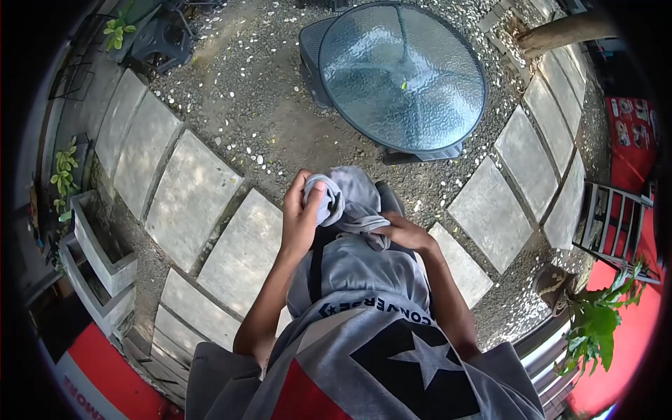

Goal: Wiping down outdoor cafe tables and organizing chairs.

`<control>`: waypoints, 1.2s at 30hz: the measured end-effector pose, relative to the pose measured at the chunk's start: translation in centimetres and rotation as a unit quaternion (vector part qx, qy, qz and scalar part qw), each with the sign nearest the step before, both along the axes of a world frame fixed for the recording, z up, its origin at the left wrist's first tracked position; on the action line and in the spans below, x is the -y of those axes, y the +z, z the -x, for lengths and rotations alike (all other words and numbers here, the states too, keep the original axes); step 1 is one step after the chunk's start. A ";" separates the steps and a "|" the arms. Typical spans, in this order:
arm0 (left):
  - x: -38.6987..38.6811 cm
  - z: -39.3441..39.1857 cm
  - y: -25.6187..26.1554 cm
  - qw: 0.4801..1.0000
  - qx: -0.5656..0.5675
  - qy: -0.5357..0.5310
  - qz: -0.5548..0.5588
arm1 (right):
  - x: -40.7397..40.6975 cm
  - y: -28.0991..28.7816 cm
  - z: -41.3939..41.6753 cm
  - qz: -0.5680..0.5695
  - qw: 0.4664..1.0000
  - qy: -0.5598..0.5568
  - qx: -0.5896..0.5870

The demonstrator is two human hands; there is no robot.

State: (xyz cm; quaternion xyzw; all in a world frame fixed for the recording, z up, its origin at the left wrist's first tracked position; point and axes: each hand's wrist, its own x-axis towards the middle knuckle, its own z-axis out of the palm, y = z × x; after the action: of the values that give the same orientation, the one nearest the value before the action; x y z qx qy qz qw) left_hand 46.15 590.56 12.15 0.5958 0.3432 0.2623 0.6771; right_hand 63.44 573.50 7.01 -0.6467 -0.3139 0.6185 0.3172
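A crumpled grey cloth (357,191) is stretched between my two hands, just in front of my waist. My left hand (304,202) grips a bunched, rolled end of it, with the thumb pressed on top. On the other side, my right hand (407,232) pinches a twisted fold; some of its fingertips are hidden by the fabric. The middle of the cloth bulges up loosely between them. Below it shows the grey Converse T-shirt (362,268) that I wear. Part of a dark shoe (389,197) peeks out beyond the cloth.
A round glass-topped table (404,79) stands ahead, a leaf on it. Concrete paving slabs (191,194) run along both sides over gravel (236,105). Concrete planters (102,252) are at left, a plastic stool (160,44) far left. A slatted metal chair (614,226) and a potted plant (598,320) stand right.
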 end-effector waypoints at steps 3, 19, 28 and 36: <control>-4.0 -3.9 2.3 0.997 0.015 0.070 0.039 | -5.1 1.4 -4.7 0.011 0.995 -0.014 -0.101; -9.6 -32.5 7.4 0.981 -0.078 0.048 0.172 | -21.5 -11.4 -27.9 -0.102 0.925 -0.300 -0.211; -6.7 -38.1 5.0 0.972 -0.081 -0.035 0.219 | -15.2 -10.2 -27.2 -0.055 0.809 -0.581 0.063; -11.8 -34.7 5.6 0.986 -0.156 -0.050 0.017 | -12.2 -11.2 -27.2 -0.001 0.938 -0.347 -0.028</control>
State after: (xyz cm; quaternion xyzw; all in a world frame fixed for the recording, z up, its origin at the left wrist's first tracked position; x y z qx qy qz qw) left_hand 80.83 602.40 17.77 0.6338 0.4189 0.1265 0.6378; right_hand 90.63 585.69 -4.23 -0.6974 -0.0618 0.4880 0.5213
